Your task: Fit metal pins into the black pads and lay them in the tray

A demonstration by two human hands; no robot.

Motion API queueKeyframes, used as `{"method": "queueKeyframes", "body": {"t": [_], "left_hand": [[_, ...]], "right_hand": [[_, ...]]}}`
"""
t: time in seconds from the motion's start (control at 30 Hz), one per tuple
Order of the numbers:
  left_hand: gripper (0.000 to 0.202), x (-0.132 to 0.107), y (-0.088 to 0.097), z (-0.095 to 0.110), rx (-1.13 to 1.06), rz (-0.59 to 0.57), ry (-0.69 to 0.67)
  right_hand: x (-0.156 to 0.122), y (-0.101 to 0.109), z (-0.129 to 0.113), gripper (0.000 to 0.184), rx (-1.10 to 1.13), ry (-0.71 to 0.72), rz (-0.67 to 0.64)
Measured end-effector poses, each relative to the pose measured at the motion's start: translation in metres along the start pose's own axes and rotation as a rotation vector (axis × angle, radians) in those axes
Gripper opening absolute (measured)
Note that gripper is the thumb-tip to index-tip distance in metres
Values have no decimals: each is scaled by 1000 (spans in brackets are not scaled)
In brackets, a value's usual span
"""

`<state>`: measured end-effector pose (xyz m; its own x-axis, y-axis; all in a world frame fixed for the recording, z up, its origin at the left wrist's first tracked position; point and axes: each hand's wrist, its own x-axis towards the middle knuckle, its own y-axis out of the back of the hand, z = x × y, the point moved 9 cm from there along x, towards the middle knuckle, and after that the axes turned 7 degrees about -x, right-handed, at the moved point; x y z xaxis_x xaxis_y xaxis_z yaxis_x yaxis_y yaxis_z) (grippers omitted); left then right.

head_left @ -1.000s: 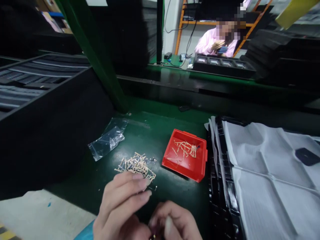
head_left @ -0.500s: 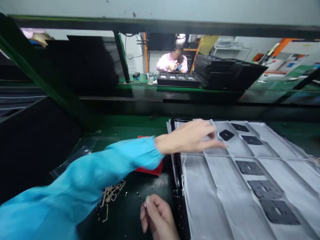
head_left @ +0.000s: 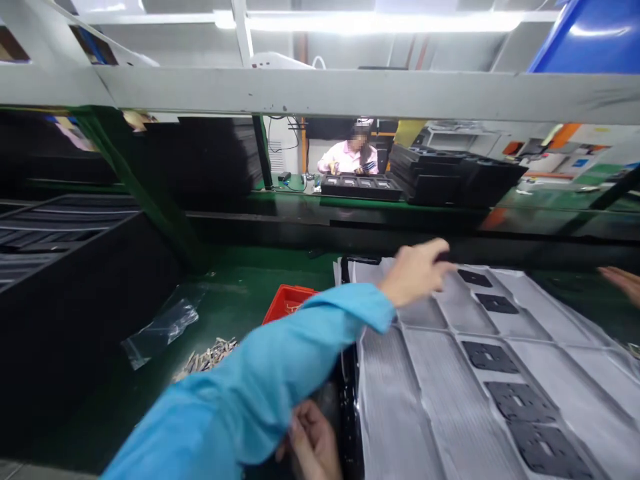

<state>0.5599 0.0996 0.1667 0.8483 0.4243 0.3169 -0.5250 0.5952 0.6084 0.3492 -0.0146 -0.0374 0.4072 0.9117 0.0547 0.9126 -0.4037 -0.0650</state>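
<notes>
My left hand (head_left: 417, 270), in a blue sleeve (head_left: 280, 360), reaches across to the tray's far left part. Its thumb and forefinger close on a small black plate (head_left: 443, 255), only a dark bit of which shows. Under the sleeve, at the bottom, my right hand (head_left: 315, 437) stays in a pinch. A thin dark strip showed in it earlier; the sleeve and fingers hide it now. The large tray (head_left: 425, 380) has a whitish lining with compartments. Several black plates lie in it, such as one slotted plate (head_left: 490, 357).
A red bin (head_left: 285, 300) sits left of the tray, partly behind my sleeve. Small metal pieces (head_left: 210, 357) lie heaped beside a clear plastic bag (head_left: 165, 330). Another person's hand (head_left: 623, 283) shows at the right edge. Across the bench a co-worker (head_left: 353, 157) sits behind black trays.
My left hand has closed on the small black plate, lifting it off the lining. The view has tilted up; my sleeve now partly covers my right hand. Another person's hand has appeared at right.
</notes>
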Motion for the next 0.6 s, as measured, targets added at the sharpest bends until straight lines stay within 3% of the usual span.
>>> {"method": "queueKeyframes", "body": {"t": [0.07,0.13,0.2,0.23,0.33,0.4,0.5,0.6], "left_hand": [[20,-45,72,-19,-62,137,61],[18,-110,138,-45,-77,264,158],[13,-184,176,-68,-77,316,272],[16,-219,181,-78,-107,310,349],[22,-307,149,-99,-347,236,609],[21,-337,120,-100,-475,229,670],[24,-349,93,-96,-579,220,651],[30,-351,85,-101,-638,175,665]], "right_hand": [[-1,-6,12,36,88,-72,5],[-3,-11,17,44,166,-133,18],[-4,-14,7,45,219,-150,43],[-3,-14,-2,42,237,-141,60],[0,-9,-41,26,247,-58,142],[5,-5,-62,18,176,-14,156],[15,0,-75,10,10,27,72],[24,5,-74,11,-214,63,-76]]}}
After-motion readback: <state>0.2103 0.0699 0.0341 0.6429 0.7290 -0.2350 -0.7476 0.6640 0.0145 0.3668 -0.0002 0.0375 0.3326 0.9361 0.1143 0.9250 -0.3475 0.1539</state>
